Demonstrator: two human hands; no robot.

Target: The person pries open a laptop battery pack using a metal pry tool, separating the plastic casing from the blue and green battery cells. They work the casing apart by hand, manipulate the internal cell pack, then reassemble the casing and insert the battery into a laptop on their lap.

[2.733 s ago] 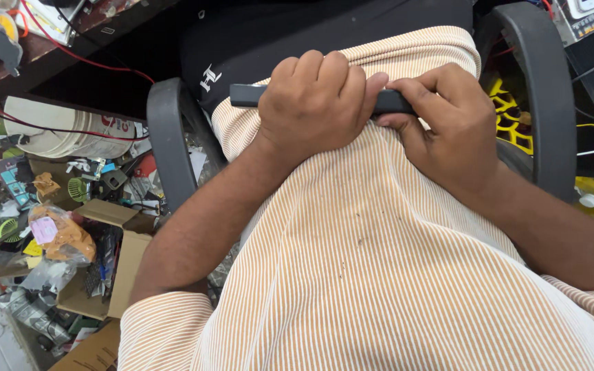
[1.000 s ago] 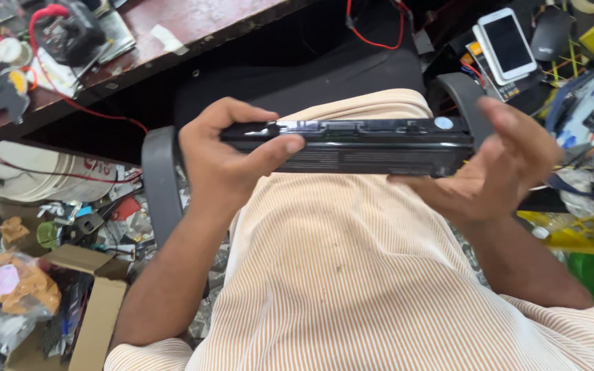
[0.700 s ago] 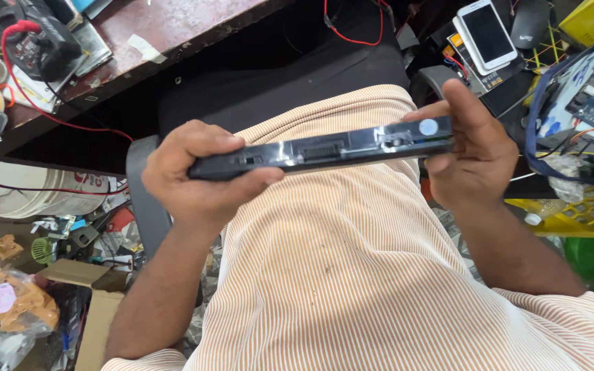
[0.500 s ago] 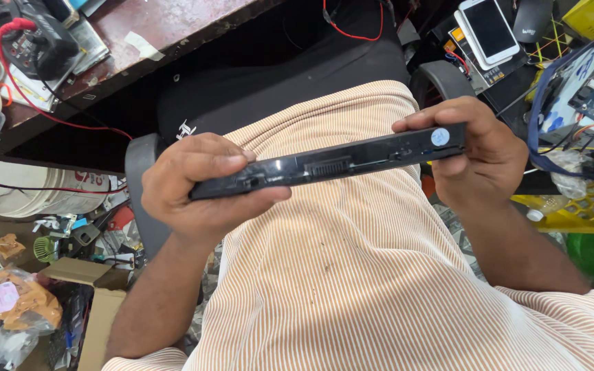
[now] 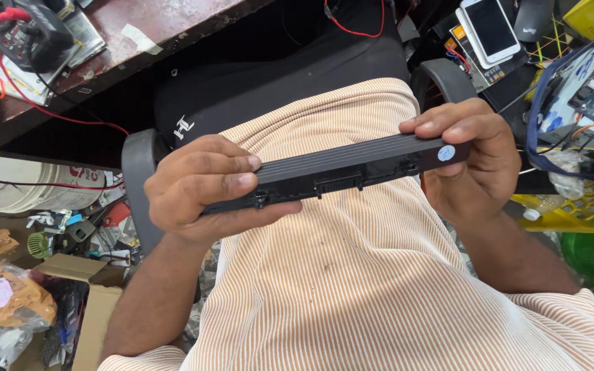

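Hiding both ends of the long black battery pack (image 5: 352, 168), left hand (image 5: 201, 189) and right hand (image 5: 472, 161) grip it closed.

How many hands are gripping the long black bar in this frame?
2. The left hand wraps the lower left end of the long black bar; the right hand holds its upper right end, fingers over the top edge. No other hands show.
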